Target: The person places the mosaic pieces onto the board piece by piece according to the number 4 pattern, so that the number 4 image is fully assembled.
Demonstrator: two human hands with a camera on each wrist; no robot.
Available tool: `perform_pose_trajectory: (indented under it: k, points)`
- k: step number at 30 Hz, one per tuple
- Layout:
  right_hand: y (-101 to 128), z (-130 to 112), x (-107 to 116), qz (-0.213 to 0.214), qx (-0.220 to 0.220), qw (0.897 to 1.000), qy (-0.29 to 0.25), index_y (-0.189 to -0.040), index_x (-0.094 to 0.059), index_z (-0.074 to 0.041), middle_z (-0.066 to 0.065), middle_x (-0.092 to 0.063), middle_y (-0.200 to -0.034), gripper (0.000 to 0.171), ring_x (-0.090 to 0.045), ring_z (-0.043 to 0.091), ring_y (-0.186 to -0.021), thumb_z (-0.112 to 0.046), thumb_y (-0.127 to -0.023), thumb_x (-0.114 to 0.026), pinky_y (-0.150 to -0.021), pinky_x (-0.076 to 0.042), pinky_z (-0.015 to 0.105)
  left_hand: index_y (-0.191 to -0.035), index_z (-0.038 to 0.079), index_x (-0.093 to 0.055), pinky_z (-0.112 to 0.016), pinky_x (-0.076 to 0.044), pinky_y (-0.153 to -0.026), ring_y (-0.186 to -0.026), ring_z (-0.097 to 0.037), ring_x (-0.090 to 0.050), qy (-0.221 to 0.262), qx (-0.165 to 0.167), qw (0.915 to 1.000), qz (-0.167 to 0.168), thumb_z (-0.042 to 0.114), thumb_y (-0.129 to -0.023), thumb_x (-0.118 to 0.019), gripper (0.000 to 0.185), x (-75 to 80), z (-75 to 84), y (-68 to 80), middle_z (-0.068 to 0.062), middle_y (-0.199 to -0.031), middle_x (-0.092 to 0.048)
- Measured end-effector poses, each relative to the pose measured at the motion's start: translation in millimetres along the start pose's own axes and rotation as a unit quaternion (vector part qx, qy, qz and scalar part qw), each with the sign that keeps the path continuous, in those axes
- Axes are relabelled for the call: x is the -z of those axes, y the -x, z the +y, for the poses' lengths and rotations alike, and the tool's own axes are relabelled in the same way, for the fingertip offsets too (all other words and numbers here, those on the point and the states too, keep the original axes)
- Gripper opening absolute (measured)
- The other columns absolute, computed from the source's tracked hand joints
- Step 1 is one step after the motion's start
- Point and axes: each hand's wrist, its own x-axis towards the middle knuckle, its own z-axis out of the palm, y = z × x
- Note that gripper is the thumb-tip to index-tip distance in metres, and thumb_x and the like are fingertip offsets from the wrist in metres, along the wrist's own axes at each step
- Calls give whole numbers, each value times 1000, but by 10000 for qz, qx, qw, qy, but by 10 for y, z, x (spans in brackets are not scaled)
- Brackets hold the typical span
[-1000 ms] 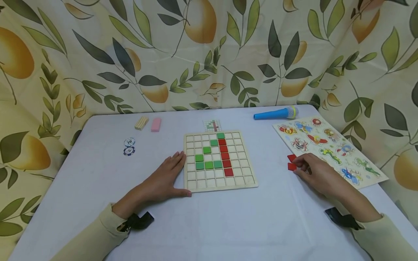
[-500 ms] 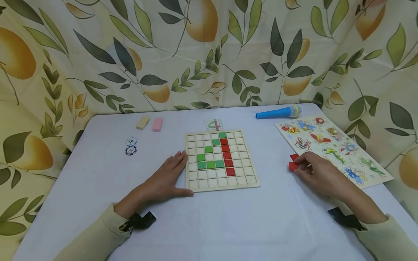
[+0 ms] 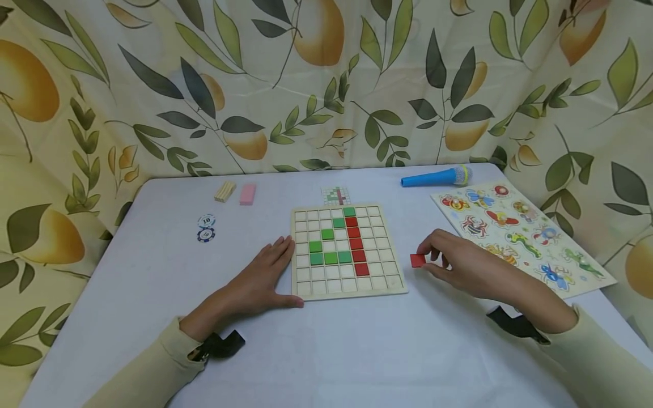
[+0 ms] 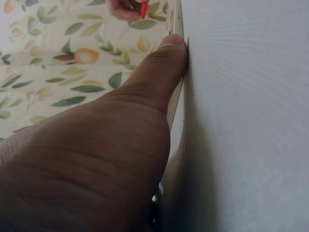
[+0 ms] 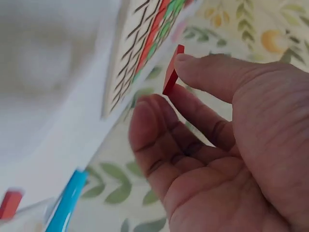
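Note:
My right hand [image 3: 461,265] pinches a small red square tile [image 3: 417,260] between thumb and index finger, just off the board's right edge. The right wrist view shows that tile [image 5: 173,71] held by its edge, the other fingers curled beneath. My left hand [image 3: 253,281] lies with fingers spread along the left side of the wooden grid board [image 3: 380,285], its thumb at the near corner. Green tiles form a slanted outline on the grid, beside a column of red ones [image 3: 355,244]. Another red tile [image 5: 10,204] lies on the table, hidden behind my right hand in the head view.
A small pattern card [image 3: 335,196] lies behind the board. An insect picture board [image 3: 520,238] and a blue toy microphone [image 3: 433,177] are at the right. Poker chips [image 3: 206,228], a pink block [image 3: 247,194] and a bundle of sticks [image 3: 225,191] sit at the left.
My right hand has taken up one red tile from beside the insect board and carried it left toward the grid board. My left hand stays at the board's edge.

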Motion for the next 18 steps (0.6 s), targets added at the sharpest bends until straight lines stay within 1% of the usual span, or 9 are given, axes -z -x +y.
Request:
perform_pose_trajectory:
  k: [5, 6, 9, 11, 14, 18]
  points:
    - [-142, -234, -76, -333, 271, 9991, -36, -119, -69, -20, 0, -66, -121, 29, -63, 14, -100, -19, -94, -83, -78, -63, 24, -172, 11, -7, -49, -11, -141, -171, -25, -1, -65, -95, 9999, 3, 74, -83, -78, 131, -3, -19, 6, -4, -183, -3]
    - [-171, -272, -102, -368, 330, 9988, -19, -118, -69, -21, 1, -66, -123, 29, -64, 15, -104, -20, -94, -84, -81, -64, 26, -172, 11, -6, -48, -10, -141, -171, -24, -1, -90, -94, 9999, -21, 75, -83, -77, 131, -2, -23, 3, -3, -183, -2]
    - [-259, -369, -190, -443, 541, 9975, 106, -116, -69, -23, -1, -66, -124, 28, -64, 18, -109, -24, -93, -84, -89, -65, 33, -172, 9, -7, -49, -11, -141, -171, -26, -1, -96, -157, 9998, -15, 76, -83, -76, 131, -9, -38, -3, -5, -183, -3]
    - [-315, -422, -251, -465, 704, 9963, 184, -115, -70, -24, -3, -67, -121, 26, -63, 17, -110, -26, -93, -84, -92, -63, 36, -172, 9, -7, -49, -10, -141, -171, -26, -1, -99, -158, 9998, -25, 76, -83, -76, 131, -12, -44, -7, -5, -183, -2]
    - [-387, -493, -339, -525, 936, 9937, 323, -114, -71, -22, -5, -67, -116, 23, -63, 15, -106, -25, -94, -83, -92, -61, 37, -172, 9, -6, -49, -10, -141, -171, -26, 0, -114, -153, 9998, -21, 76, -83, -76, 132, -13, -51, -11, -5, -183, -2]
    - [-449, -566, -451, -524, 1238, 9888, 650, -112, -72, -18, -5, -65, -110, 22, -60, 11, -98, -23, -94, -82, -87, -59, 31, -172, 9, -6, -49, -10, -141, -171, -26, 0, -107, -168, 9998, -1, 76, -83, -77, 132, -7, -49, -14, -6, -183, -2]
